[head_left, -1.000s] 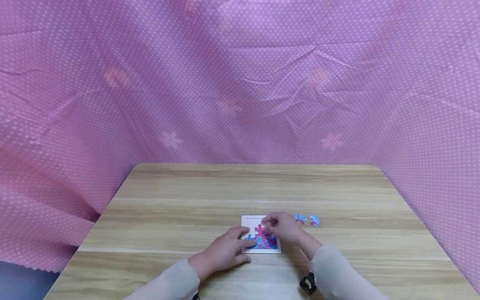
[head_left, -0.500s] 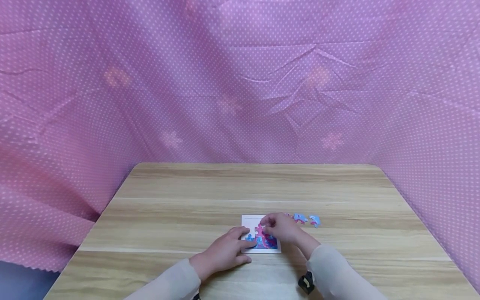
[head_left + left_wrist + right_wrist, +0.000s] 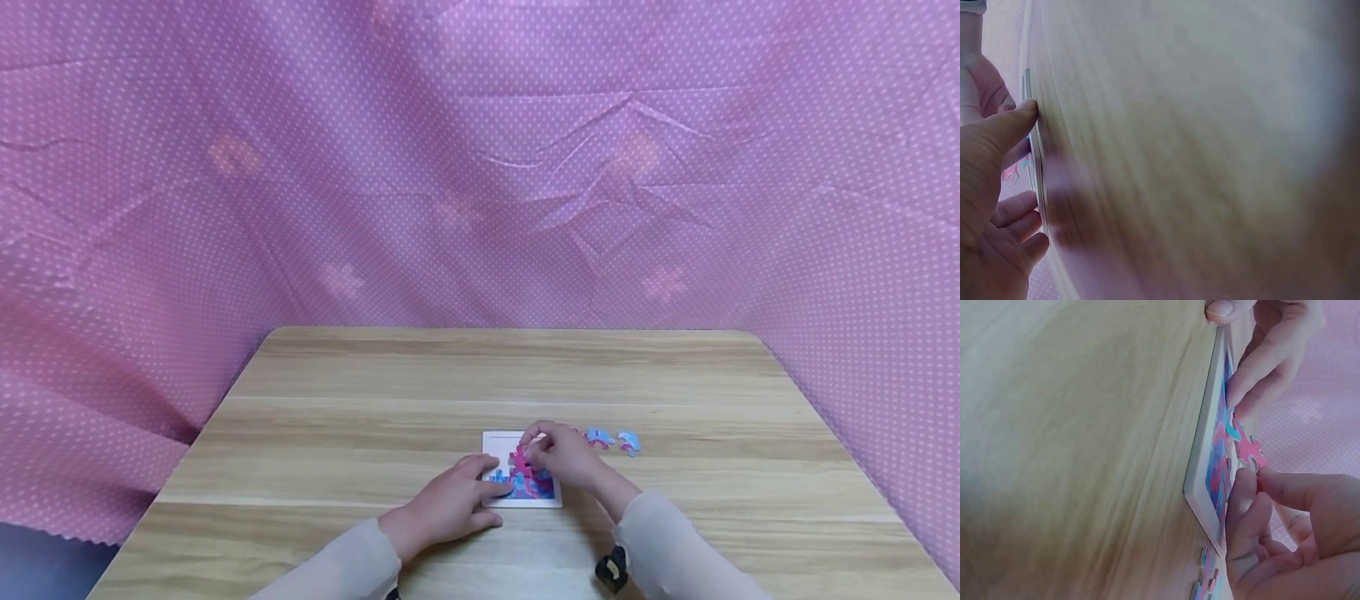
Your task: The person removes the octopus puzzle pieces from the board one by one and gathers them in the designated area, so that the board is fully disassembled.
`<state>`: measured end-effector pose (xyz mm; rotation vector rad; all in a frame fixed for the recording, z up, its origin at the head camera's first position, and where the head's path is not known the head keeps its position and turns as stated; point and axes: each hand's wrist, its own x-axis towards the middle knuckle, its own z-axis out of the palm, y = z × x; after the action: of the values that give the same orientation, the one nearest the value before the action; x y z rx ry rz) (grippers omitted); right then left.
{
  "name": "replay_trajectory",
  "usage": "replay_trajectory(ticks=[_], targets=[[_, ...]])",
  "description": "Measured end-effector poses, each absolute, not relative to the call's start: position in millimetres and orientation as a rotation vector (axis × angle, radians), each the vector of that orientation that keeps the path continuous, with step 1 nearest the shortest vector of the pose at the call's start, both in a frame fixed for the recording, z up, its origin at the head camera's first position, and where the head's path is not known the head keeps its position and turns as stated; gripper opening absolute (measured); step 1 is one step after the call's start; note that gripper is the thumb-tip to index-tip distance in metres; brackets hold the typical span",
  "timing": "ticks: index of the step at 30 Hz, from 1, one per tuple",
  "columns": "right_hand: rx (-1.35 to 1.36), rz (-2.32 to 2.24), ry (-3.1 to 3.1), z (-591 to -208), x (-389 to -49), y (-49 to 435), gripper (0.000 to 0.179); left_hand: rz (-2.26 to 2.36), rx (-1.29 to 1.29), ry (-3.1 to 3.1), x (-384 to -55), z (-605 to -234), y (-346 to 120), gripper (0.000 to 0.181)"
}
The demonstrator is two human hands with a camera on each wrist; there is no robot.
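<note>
A small white-framed puzzle board (image 3: 497, 443) lies on the table, its near rows filled with blue, purple and pink pieces. My right hand (image 3: 568, 455) pinches a pink puzzle piece (image 3: 1249, 450) between thumb and index finger, tilted up over the middle of the board. My left hand (image 3: 446, 502) rests at the board's left side with fingers extended. One of its fingers lies across the blue pieces in the near row, and the thumb is near the front left corner. In the left wrist view, the left fingers (image 3: 1019, 122) reach along the board's thin edge.
Loose puzzle pieces lie right of the board, among them a blue-and-pink one (image 3: 600, 437) and another (image 3: 628, 442) beside it; one more is partly hidden behind my right hand. The wooden table (image 3: 360, 375) is enclosed by a pink dotted curtain (image 3: 480, 208).
My right hand has shifted slightly left, and the pink piece now stands tilted up in its fingers. A loose piece behind that hand has come partly into sight. My left hand has stayed put.
</note>
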<state>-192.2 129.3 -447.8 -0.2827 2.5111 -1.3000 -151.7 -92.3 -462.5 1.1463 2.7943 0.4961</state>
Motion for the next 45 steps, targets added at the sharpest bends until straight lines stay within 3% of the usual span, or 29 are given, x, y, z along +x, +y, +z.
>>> replay_trajectory(ticks=[16, 28, 45], targets=[[-0.188, -1.562, 2.422, -447.1, -192.8, 175.8, 0.018, 0.515, 1.110, 2.766, -152.7, -459.1, -92.7, 0.044], [-0.096, -1.495, 2.487, -446.6, -188.5, 213.9, 0.018, 0.505, 1.090, 2.770, -154.6, -459.2, -92.3, 0.043], [0.000, -1.399, 2.522, -450.3, -183.6, 227.3, 0.014, 0.504, 1.103, 2.781, -155.5, -460.8, -93.0, 0.043]])
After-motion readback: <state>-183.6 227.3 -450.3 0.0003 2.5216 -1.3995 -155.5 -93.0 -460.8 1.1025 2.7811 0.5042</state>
